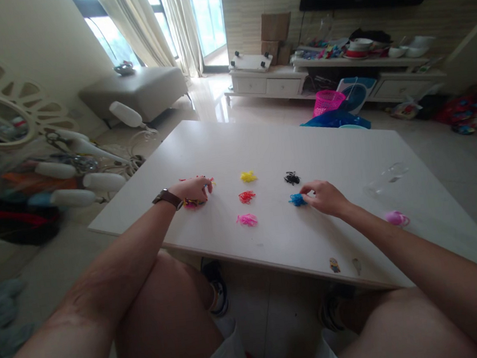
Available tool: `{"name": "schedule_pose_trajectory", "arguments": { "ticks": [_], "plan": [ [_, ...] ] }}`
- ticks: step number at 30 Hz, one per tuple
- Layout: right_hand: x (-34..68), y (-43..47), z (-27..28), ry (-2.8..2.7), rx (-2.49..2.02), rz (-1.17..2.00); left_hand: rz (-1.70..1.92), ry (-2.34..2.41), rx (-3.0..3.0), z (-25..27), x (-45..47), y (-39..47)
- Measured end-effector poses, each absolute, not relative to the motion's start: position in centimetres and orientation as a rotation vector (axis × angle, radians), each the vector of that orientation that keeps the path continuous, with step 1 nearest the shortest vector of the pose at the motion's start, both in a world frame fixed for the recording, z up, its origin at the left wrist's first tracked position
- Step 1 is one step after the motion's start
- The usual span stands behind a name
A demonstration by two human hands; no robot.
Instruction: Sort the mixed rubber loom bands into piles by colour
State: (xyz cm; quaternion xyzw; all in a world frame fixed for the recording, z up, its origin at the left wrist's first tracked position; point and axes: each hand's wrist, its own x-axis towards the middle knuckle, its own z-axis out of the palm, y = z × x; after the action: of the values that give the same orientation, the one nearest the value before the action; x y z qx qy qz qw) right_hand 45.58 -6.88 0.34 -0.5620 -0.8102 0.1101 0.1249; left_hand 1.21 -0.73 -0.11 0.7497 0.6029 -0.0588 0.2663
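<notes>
My left hand (196,189), with a watch (167,198) on the wrist, is over a mixed-colour pile of rubber bands (193,203) and partly hides it. Its fingers are bent and close together; what lies between the fingertips is too small to make out. On the other side, my right hand (325,197) has thumb and forefinger pinched at the edge of a heap of blue rubber bands (296,200). Black rubber bands (292,178) lie just behind that heap. Between the hands sit heaps of yellow (248,176), red (247,197) and pink rubber bands (247,220).
A clear container (387,180) and a pink object (397,218) are on the right of the white table (217,147). Stickers (334,264) mark its near edge. A lamp with white shades (103,182) stands close to its left side. A pink basket (328,101) is beyond it.
</notes>
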Motion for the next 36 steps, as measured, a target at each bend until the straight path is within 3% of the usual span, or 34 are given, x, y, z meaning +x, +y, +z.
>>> {"name": "schedule_pose_trajectory", "arguments": {
  "ticks": [16,29,36],
  "plan": [
    [45.4,-6.9,0.2,-2.356,-1.579,0.349,0.379,1.25,1.668,0.7,1.4,-0.7],
    [41.1,-11.0,2.7,-2.419,-0.977,0.648,0.739,0.81,1.287,1.7,16.5,-3.1],
    [41.3,-10.9,2.4,-2.435,-1.022,0.595,0.77,0.802,1.255,1.3,20.0,-3.7]
  ]
}}
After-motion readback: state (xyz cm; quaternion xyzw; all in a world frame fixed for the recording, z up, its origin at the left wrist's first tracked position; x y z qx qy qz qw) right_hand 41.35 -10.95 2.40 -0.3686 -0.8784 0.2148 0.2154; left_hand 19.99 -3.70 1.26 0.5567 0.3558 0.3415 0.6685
